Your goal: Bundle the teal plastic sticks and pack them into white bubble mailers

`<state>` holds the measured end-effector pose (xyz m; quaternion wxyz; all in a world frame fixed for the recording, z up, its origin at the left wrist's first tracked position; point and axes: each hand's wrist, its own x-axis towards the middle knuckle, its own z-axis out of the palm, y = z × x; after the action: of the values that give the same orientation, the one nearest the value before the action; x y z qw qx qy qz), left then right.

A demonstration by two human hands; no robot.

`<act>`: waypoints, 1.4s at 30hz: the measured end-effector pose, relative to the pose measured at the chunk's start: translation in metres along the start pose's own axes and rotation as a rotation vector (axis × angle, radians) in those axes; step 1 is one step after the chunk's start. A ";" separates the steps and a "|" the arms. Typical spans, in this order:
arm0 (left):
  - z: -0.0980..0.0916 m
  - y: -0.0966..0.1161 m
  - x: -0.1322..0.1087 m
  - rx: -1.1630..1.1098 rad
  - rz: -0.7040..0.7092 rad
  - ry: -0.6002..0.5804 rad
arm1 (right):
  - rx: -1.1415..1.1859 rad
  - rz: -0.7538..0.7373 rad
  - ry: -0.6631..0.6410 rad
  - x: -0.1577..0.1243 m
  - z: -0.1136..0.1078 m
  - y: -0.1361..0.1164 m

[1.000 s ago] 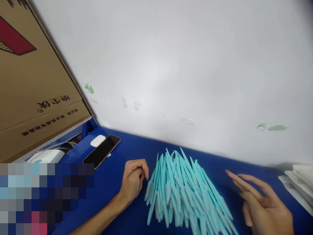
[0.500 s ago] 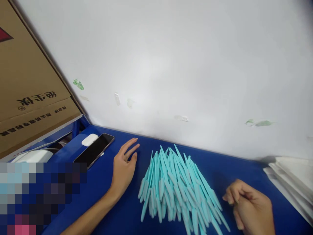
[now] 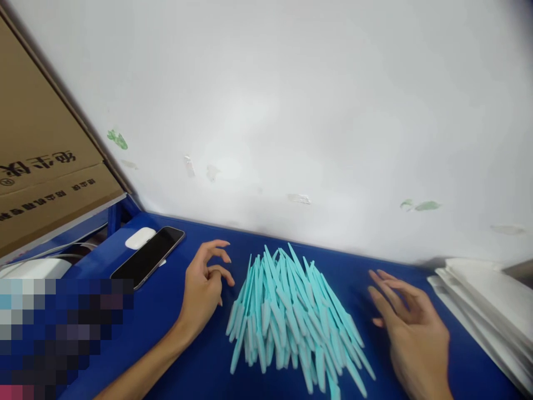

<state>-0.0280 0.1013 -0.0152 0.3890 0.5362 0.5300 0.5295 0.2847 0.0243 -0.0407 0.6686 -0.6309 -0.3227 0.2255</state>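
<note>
Head view: a heap of slim, tapered turquoise sticks with thicker greyish ends (image 3: pixel 287 316), plastic-looking, lies on the blue table (image 3: pixel 160 303) between the left hand (image 3: pixel 202 286) and right hand (image 3: pixel 416 328). Both hands appear empty, fingers parted and bent. Sticks judged light, stiff, possibly slippery; grip advisable at thicker ends, wrist-side of the fingertips.

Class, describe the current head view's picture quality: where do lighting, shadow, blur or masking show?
Head view: soft brightness across the white wall; faint shadow on the blue tabletop between the turquoise sticks and right hand, which looks slightly blurred; pixelation masks the lower-left corner.
</note>
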 end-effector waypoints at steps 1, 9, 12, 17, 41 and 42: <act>0.000 0.001 0.000 -0.045 -0.013 -0.004 | -0.004 -0.008 -0.022 0.000 0.000 0.000; -0.005 0.000 0.000 -0.217 -0.140 -0.099 | -0.062 0.008 -0.083 0.001 -0.003 -0.002; -0.005 -0.001 0.002 -0.238 -0.179 -0.073 | -0.096 0.007 -0.085 0.001 -0.004 -0.001; -0.001 0.002 0.003 -0.218 -0.226 -0.060 | -0.089 0.018 -0.096 0.003 -0.006 0.002; -0.001 -0.005 0.004 -0.164 -0.110 -0.159 | 0.171 0.056 -0.179 0.001 -0.003 -0.001; -0.001 -0.005 0.004 -0.163 -0.106 -0.166 | 0.180 0.063 -0.189 0.002 -0.003 -0.001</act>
<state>-0.0304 0.1060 -0.0196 0.5014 0.5161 0.4788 0.5031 0.2877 0.0232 -0.0390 0.6816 -0.5544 -0.3424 0.3328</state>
